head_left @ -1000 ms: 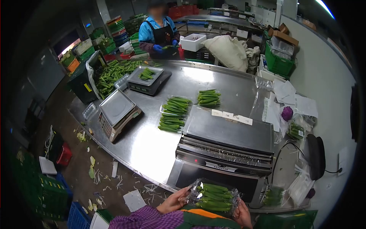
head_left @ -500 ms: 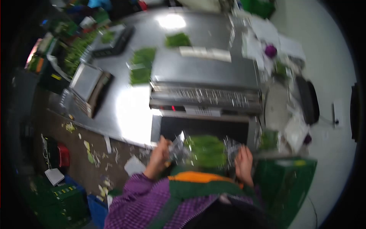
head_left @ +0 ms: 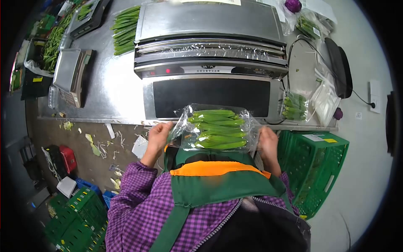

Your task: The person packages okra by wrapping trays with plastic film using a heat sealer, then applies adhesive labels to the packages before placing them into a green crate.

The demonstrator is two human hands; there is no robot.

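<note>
A pack of okra [head_left: 218,134], long green pods laid in rows under clear plastic film, hangs level in front of my apron. My left hand [head_left: 158,136] pinches the loose film at its left end. At the other end, the film is gathered in the closed fingers of my right hand [head_left: 268,140]. The film stands out loosely around the pods, with bright creases near both hands. Just beyond the pack lies the black plate [head_left: 210,95] of a film-wrapping machine [head_left: 210,63], whose film roll runs across behind it.
More okra [head_left: 126,31] lies left of the machine, near a scale [head_left: 69,75]. Another wrapped pack [head_left: 295,106] rests at right beside crumpled plastic bags [head_left: 327,98]. A green crate [head_left: 312,168] stands below the table's right end. Vegetable scraps litter the floor at left.
The view has tilted down and steadied, so machine and table sit higher in it. Both hands still hold the pack by its film ends, now in front of the black plate's near edge.
</note>
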